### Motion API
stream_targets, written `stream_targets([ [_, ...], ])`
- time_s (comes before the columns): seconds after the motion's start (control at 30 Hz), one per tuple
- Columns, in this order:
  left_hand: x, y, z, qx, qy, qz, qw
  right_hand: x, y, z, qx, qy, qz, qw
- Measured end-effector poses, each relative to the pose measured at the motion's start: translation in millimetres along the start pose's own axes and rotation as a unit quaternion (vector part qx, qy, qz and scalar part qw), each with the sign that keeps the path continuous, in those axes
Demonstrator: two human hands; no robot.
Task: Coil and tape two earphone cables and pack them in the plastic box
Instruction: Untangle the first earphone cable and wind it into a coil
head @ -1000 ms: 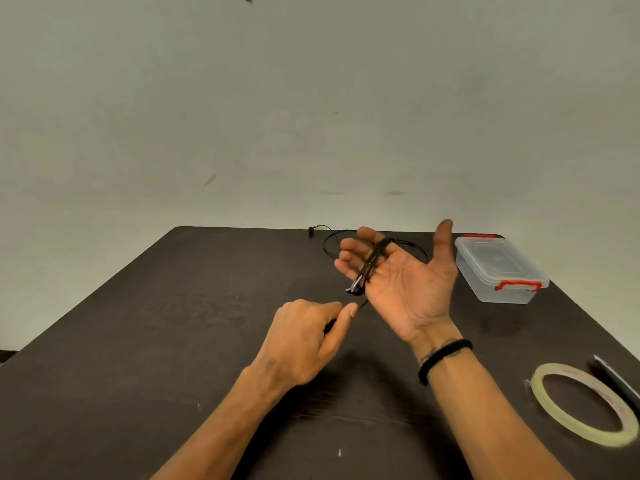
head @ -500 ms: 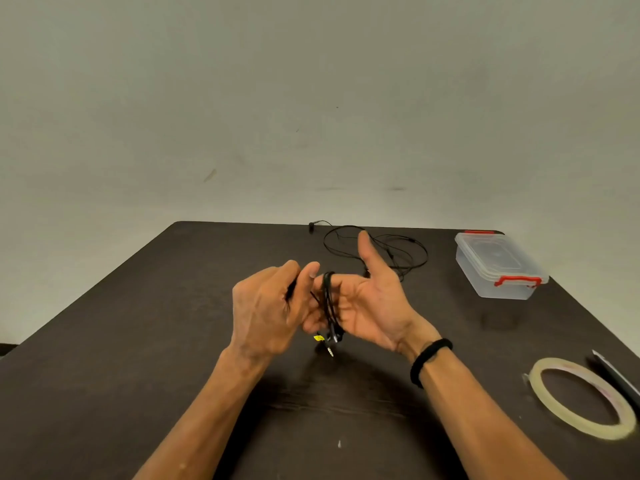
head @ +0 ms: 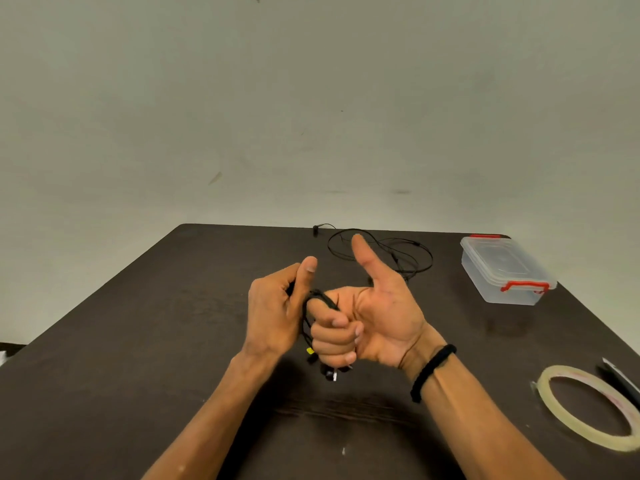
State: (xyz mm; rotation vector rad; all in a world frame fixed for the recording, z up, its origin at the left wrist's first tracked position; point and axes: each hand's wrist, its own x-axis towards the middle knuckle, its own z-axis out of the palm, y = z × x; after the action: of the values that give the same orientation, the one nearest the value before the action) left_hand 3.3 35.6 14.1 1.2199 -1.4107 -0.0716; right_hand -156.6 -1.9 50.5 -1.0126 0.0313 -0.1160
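Now that the right hand [head: 374,320] has curled its fingers, open a moment ago, around the first earphone cable [head: 320,303] at frame centre, thumb upright, the coil looks nearly wound. The left hand [head: 277,306] pinches its loose end. The second cable [head: 381,251] lies uncoiled behind; plastic box [head: 505,268] right, tape roll [head: 588,407] lower right.
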Motion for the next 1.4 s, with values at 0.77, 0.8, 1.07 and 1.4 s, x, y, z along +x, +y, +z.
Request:
stream_targets([
  [0.77,-12,12,2,0.220,0.002,0.225,0.949,-8,-6,-23,-0.080,0.311,-0.242,0.916],
  [0.8,-10,11,0,0.227,0.025,0.238,0.944,-6,-5,-21,-0.098,0.305,-0.216,0.922],
  [1.07,-2,3,-12,0.244,0.078,0.219,0.942,5,9,-10,-0.247,0.206,0.030,0.946],
  [1.4,8,7,-4,-0.176,-0.197,-0.089,0.960,-3,2,-11,-0.009,0.077,0.032,0.996],
])
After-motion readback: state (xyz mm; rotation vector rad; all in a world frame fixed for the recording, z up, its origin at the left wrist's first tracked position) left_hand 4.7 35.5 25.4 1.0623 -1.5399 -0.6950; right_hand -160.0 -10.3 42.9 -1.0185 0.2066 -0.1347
